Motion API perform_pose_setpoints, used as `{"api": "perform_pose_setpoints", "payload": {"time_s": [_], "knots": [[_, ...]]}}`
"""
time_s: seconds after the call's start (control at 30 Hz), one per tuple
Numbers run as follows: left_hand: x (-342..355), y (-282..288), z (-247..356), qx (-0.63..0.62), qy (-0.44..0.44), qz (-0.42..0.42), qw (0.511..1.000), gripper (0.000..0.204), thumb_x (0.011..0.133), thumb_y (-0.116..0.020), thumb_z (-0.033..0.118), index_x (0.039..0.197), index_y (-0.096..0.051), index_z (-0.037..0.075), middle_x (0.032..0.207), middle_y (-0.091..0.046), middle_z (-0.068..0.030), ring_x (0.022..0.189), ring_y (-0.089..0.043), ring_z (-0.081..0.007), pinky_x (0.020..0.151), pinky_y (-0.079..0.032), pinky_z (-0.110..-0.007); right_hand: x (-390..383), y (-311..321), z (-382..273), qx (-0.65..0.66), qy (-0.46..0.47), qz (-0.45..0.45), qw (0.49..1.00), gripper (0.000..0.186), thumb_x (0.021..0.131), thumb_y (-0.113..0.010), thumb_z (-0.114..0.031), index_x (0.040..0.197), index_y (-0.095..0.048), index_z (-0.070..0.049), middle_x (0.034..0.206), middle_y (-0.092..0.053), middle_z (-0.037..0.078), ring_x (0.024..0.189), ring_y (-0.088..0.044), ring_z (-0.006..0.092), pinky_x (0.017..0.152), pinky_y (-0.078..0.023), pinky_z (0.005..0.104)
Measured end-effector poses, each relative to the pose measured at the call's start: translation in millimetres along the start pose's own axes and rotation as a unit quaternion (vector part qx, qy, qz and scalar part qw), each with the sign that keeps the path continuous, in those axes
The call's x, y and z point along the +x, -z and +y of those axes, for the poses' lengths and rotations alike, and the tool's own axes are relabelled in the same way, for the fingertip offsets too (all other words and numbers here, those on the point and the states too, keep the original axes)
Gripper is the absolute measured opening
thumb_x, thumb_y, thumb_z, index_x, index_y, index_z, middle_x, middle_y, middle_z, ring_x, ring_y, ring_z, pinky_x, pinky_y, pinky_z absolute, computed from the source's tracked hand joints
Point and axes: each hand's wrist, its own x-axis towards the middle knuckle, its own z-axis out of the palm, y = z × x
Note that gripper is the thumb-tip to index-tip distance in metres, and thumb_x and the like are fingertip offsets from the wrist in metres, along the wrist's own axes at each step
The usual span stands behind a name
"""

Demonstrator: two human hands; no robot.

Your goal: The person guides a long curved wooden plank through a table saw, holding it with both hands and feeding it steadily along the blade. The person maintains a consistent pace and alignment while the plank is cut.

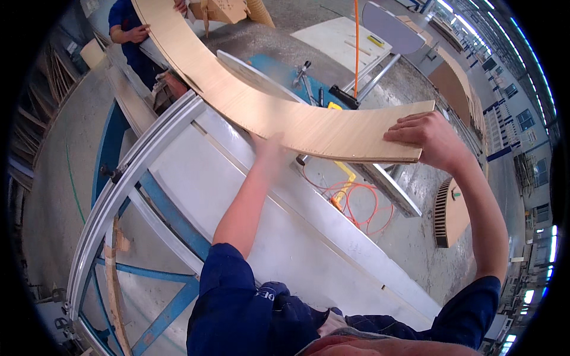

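- The board (pixel 285 113), a long pale wood-grain panel, hangs above the grey tabletop (pixel 237 196); its long axis runs from the near right end, by the person, away to the far upper left.
- The right hand (pixel 430 139) sits on the board's near end: fingers (pixel 407 133) closed flat over the top face, the rest of the hand wrapping the end edge, so it is gripping the board.
- The left hand (pixel 270 148) is under the board's near long edge, partway along from the right hand. It is blurred and its fingers are hidden beneath the panel; whether they clasp or only prop I cannot tell.
- The right hand is at the board's end, the left further in along the same axis; the bulk of the board lies away from both, toward the far left.
- At the board's far end a co-worker (pixel 127 35) in blue has a hand (pixel 139 32) on its edge.
- Beyond the board, on its far side, lie a blue machine bed (pixel 279 74) and a grey oval panel (pixel 392 26).
- Below the board's near end, an orange cable (pixel 356 204) coils on the floor, with a slotted bent panel (pixel 448 213) to its right.
- Left of the tabletop, well clear of the board, runs a blue steel frame (pixel 113 154).
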Motion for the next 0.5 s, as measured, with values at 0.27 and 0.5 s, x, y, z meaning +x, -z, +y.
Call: {"api": "perform_pose_setpoints", "payload": {"time_s": [0.27,0.5], "knots": [[34,19,-28,0.009,-0.054,0.002,0.999,0.067,0.09,-0.062,-0.001,0.139,-0.024,0.025,0.122,-0.051,-0.0108,0.085,-0.06,-0.018,0.05,-0.044,-0.028,0,-3,3,0.004,-0.001,-0.003,1.0,0.047,0.064,-0.078,0.005,0.108,-0.078,-0.013,0.105,-0.076,0.01,0.107,-0.071,0.0274,0.091,-0.057,0.0395],[31,17,-19,0.024,-0.033,0.022,0.999,0.067,0.09,-0.062,-0.002,0.139,-0.024,0.023,0.124,-0.051,-0.0108,0.09,-0.061,-0.0194,0.053,-0.046,-0.029,4,-8,6,0.014,0.007,0.0,1.0,0.047,0.064,-0.079,0.002,0.109,-0.078,-0.014,0.106,-0.076,0.01,0.108,-0.071,0.0283,0.092,-0.057,0.0408]]}}
